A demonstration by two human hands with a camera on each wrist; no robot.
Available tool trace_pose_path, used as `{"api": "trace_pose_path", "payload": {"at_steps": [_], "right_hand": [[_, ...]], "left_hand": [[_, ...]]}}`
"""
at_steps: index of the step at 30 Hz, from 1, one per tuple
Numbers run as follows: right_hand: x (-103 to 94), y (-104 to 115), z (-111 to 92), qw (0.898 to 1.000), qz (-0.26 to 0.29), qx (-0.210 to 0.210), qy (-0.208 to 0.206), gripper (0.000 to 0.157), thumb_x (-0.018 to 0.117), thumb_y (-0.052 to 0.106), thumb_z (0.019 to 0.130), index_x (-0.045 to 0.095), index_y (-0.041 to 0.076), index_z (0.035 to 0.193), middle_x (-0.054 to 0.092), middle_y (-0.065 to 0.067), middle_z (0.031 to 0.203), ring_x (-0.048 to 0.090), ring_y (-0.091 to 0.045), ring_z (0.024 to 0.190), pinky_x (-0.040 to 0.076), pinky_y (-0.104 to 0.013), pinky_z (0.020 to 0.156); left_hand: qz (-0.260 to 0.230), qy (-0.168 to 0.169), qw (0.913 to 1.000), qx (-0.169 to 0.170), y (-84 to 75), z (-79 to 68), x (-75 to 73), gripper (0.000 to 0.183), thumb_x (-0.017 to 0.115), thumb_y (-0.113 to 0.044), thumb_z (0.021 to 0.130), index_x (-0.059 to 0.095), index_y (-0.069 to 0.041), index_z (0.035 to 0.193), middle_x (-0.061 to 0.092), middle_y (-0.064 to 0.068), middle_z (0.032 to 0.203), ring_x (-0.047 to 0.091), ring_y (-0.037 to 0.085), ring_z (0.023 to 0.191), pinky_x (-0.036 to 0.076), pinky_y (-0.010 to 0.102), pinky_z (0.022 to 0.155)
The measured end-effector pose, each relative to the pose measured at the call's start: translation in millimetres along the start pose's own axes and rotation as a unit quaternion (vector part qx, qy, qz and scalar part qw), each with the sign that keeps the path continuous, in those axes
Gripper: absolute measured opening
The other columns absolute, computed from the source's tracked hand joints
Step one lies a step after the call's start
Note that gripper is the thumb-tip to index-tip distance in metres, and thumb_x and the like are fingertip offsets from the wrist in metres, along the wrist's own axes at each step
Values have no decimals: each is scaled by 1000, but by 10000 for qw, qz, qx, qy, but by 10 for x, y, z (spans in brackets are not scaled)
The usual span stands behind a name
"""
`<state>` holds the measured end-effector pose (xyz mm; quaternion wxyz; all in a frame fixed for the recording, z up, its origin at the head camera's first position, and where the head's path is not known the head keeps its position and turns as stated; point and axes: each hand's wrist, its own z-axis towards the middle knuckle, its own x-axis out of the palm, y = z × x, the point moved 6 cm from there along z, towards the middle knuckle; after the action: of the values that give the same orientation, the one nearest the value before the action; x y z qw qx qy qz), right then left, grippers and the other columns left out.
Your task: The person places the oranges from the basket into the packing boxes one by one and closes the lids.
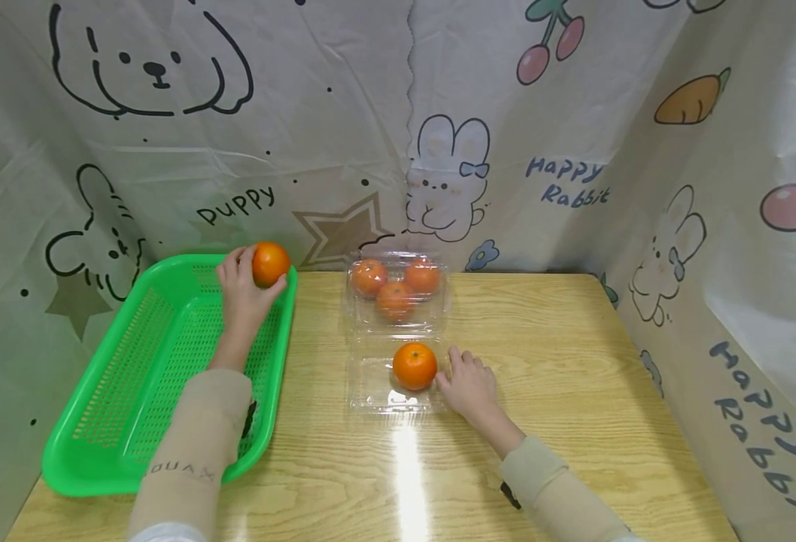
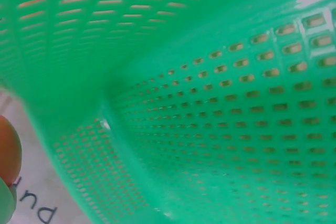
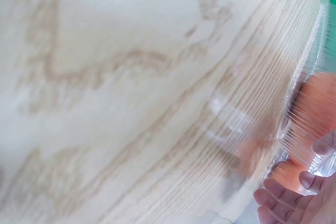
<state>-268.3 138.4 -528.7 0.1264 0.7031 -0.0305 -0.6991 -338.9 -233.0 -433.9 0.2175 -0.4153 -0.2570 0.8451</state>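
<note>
My left hand (image 1: 241,290) grips an orange (image 1: 271,264) at the far right rim of the green plastic basket (image 1: 168,376). In the left wrist view the basket's slotted wall (image 2: 220,103) fills most of the picture, and a fingertip (image 2: 9,150) shows at the left edge. A clear plastic clamshell box (image 1: 371,395) lies unfolded on the table. One orange (image 1: 414,366) sits in its near half. Right beside that orange, at the box's right edge, is my right hand (image 1: 471,385), fingers loosely bent and holding nothing. The right wrist view shows this hand (image 3: 302,203) by the box.
Three oranges (image 1: 396,300) sit in the far half of the box, behind clear plastic. The wooden table (image 1: 540,324) ends at a printed cloth (image 1: 344,150) at the back, and more cloth hangs on both sides.
</note>
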Motion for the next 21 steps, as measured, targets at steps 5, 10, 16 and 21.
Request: {"api": "trace_pose_path", "payload": {"at_steps": [5, 10, 16, 21], "right_hand": [[6, 3, -3, 10000, -28, 2, 23, 35, 46, 36, 83, 45, 11, 108, 54, -10, 91, 53, -28, 78, 44, -40, 66], [2, 8, -8, 10000, -13, -21, 7, 34, 46, 36, 83, 46, 11, 107, 55, -10, 91, 53, -27, 77, 43, -39, 64], [-5, 8, -8, 10000, -12, -13, -3, 34, 47, 36, 83, 46, 11, 107, 54, -10, 90, 53, -27, 77, 43, -39, 64], [-1, 2, -6, 10000, 12, 7, 5, 34, 46, 36, 83, 46, 12, 107, 54, -10, 90, 53, -27, 77, 43, -39, 64]], "left_hand": [[-24, -29, 9991, 416, -147, 4, -21, 62, 74, -22, 72, 47, -4, 124, 40, 19, 126, 33, 37, 114, 39, 55, 86], [-27, -5, 9961, 883, -270, -14, -31, 61, 75, -18, 70, 48, -3, 122, 42, 20, 124, 35, 38, 112, 39, 54, 85], [-69, 319, 9873, 1555, -461, -39, -23, 61, 76, -15, 69, 48, -2, 122, 42, 20, 124, 36, 39, 113, 41, 53, 86], [-126, 774, 9774, 1965, -635, -91, 5, 61, 77, -15, 68, 49, -3, 121, 42, 19, 125, 36, 38, 114, 44, 53, 84]]}}
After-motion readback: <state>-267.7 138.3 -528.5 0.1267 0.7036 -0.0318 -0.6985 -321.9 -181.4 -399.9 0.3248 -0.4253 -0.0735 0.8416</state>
